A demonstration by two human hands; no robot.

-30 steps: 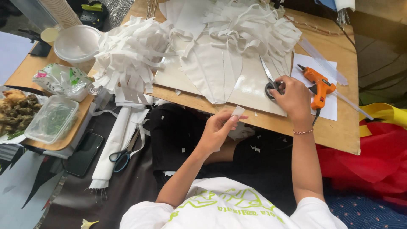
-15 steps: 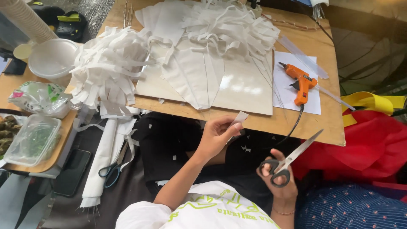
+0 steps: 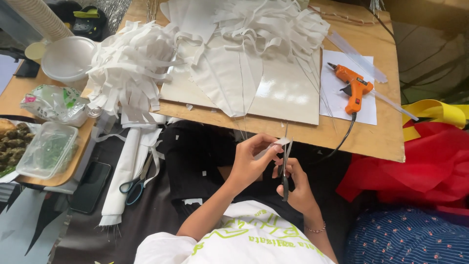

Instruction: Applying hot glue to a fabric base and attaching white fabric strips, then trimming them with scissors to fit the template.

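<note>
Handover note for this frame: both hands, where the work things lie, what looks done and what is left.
Left hand: pinches a small white paper piece over the lap.
Right hand: grips the scissors, blades pointing up and closing on that piece.
On the wooden board: heaps of cut white strips, white pennant shapes, an orange glue gun on a paper sheet.
A second pair of scissors lies by the paper roll.
Done: many strips cut.
Left: the piece in hand is not visibly cut yet.
</note>
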